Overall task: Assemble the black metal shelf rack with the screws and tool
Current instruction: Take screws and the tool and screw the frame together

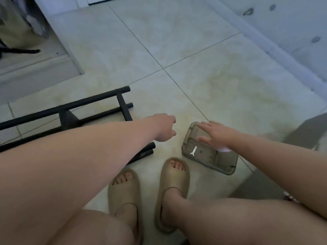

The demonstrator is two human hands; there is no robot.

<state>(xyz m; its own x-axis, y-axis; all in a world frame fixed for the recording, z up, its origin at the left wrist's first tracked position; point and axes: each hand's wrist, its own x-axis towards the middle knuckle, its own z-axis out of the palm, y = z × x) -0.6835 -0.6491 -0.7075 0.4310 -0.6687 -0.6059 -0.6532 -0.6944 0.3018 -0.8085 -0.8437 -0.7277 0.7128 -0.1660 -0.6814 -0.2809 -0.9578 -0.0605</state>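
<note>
Status: early stage, judging by the layout. Black rack frame [74,105] flat on floor [230,76], just left of left grip [165,127]; long bars and short cross-pieces joined, nothing standing. More black tubes [146,152] just below that grip, nearer the body, apparently loose. Left grip curled downward over floor; cannot tell whether anything small is pinched. Right grip [217,135] released, fingers straight and spread over far end of grey tray [228,169]; contact unclear. White wrench [193,150] inside tray, just below-left of right grip, untouched. Screws not discernible. Likely left: pick up tool and screws, bolt on remaining tubes, stand rack upright.
</note>
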